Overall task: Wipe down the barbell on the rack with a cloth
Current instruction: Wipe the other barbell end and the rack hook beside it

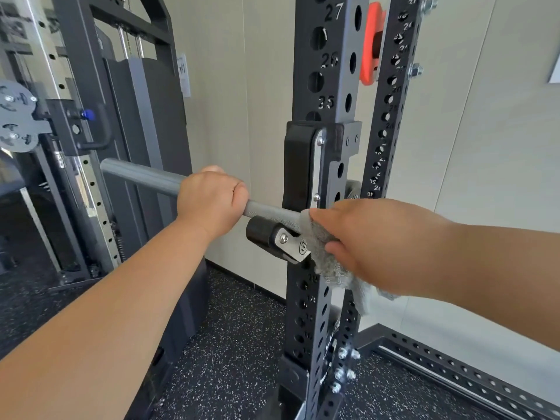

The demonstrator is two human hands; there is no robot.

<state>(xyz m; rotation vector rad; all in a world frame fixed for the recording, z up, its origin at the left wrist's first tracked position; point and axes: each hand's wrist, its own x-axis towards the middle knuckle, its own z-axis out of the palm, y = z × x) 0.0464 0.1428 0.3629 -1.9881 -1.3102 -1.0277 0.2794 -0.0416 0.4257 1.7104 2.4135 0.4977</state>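
Cloth point(322, 242) on barbell point(266, 209) below 27-marked upright point(303, 56)

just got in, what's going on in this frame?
A person is wiping a barbell that sits on a J-hook of the black rack upright. The left hand grips the bar's shaft to the left of the hook. The right hand holds a grey cloth bunched against the bar right at the hook, with part of the cloth hanging below.
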